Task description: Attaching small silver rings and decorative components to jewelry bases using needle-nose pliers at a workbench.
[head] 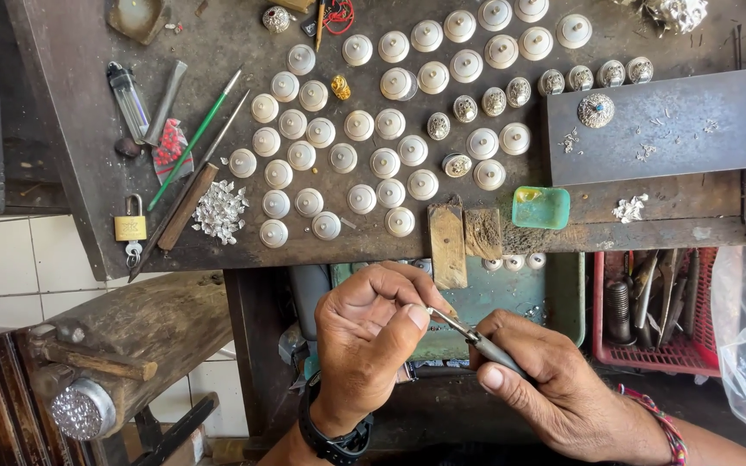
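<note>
left hand (364,332) pinching a tiny piece, hidden | right hand (554,380) gripping tweezers (477,338) below the bench (88,155) front edge | risk: grip slips, piece likely drops into green tray (563,298)

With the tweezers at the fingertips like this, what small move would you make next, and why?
Probably hold the left hand steady and ease the tweezers in the right hand a touch closer. Their tips already meet the left fingertips, and whatever is pinched there is too small to make out, so any larger motion could lose it over the green tray below.
</note>
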